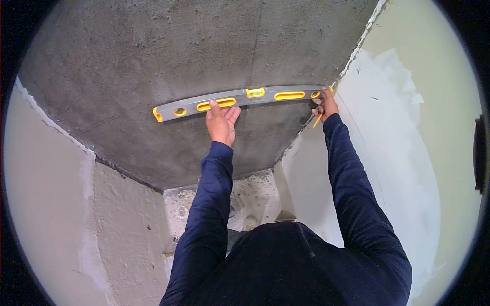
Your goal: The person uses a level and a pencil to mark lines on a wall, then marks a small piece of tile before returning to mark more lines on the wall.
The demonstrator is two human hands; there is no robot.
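A grey spirit level point(268, 97) with yellow end caps and yellow-framed grip slots lies across the dark grey concrete wall point(173, 56). My left hand point(222, 122) grips its lower edge left of the middle, thumb at a slot and fingers beneath. At the level's right end, my right hand point(326, 106) is closed about the tip, close to the corner with the pale wall. A yellow pencil point(317, 122) pokes out below that hand, partly hidden by the fingers. The middle vial point(255, 93) faces me, but its bubble is too small to read.
On the right stands a pale wall point(408, 148) with white filler patches and a thin line down it. A rough beige wall point(127, 219) is on the left. Below lies a speckled, dirty floor point(255, 191), partly hidden by my body.
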